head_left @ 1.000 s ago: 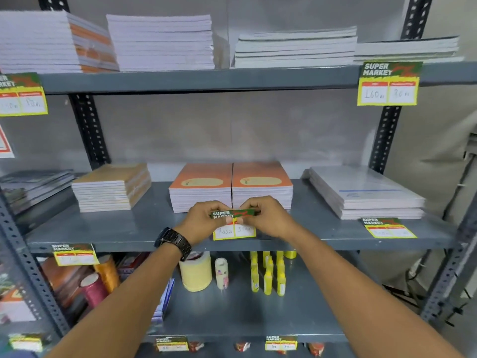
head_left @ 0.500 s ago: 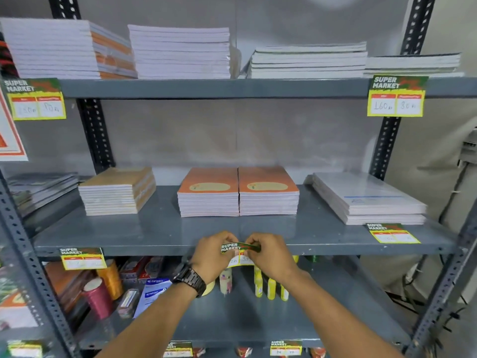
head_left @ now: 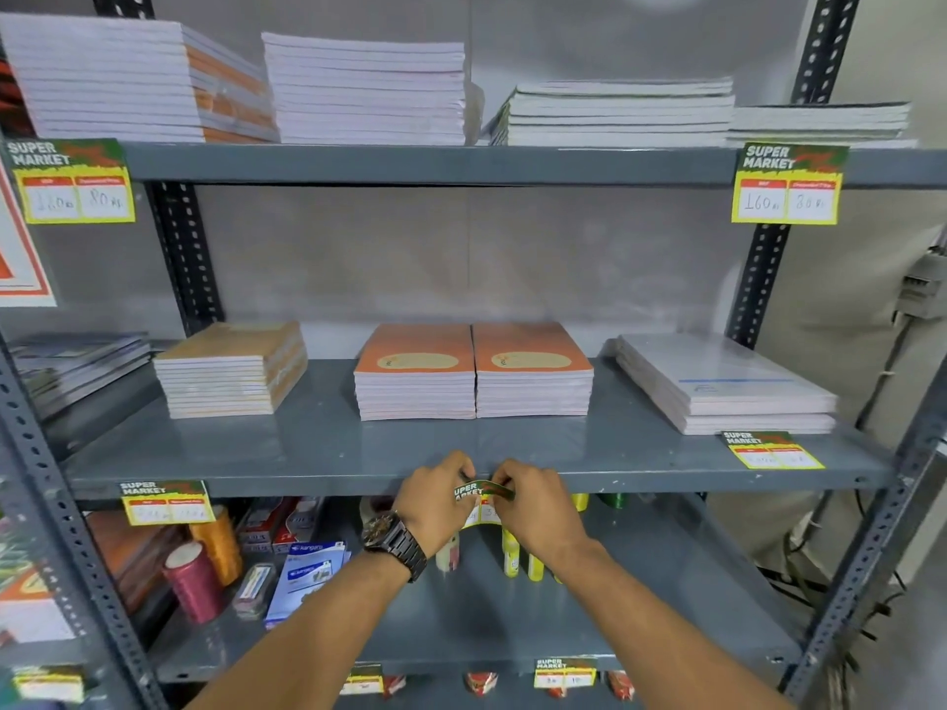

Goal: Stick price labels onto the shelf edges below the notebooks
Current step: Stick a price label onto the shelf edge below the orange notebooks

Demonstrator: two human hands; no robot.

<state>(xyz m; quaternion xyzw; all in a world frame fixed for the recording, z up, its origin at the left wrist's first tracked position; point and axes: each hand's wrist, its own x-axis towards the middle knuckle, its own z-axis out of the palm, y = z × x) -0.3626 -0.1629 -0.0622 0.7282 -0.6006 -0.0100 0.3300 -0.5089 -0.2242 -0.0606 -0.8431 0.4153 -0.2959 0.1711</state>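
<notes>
A yellow and green price label [head_left: 479, 497] is pinched by both hands against the front edge of the grey middle shelf [head_left: 666, 481]. My left hand [head_left: 433, 504], with a dark watch on its wrist, holds the label's left end. My right hand [head_left: 535, 507] holds its right end. The label bends forward at its top. Directly above on the shelf stand two stacks of orange notebooks [head_left: 474, 374]. A tan stack [head_left: 230, 371] lies to the left and a white stack [head_left: 727, 386] to the right.
Other labels hang at the middle shelf's left edge [head_left: 166, 502], lie flat on its right corner [head_left: 771, 449], and hang from the top shelf [head_left: 789, 184] [head_left: 74, 181]. The lower shelf holds thread spools [head_left: 194, 581], boxes and yellow bottles [head_left: 512, 553]. Steel uprights [head_left: 753, 279] frame the rack.
Both hands lowered the label from in front of the orange notebooks down to the middle shelf's front edge. The camera view shifted slightly closer.
</notes>
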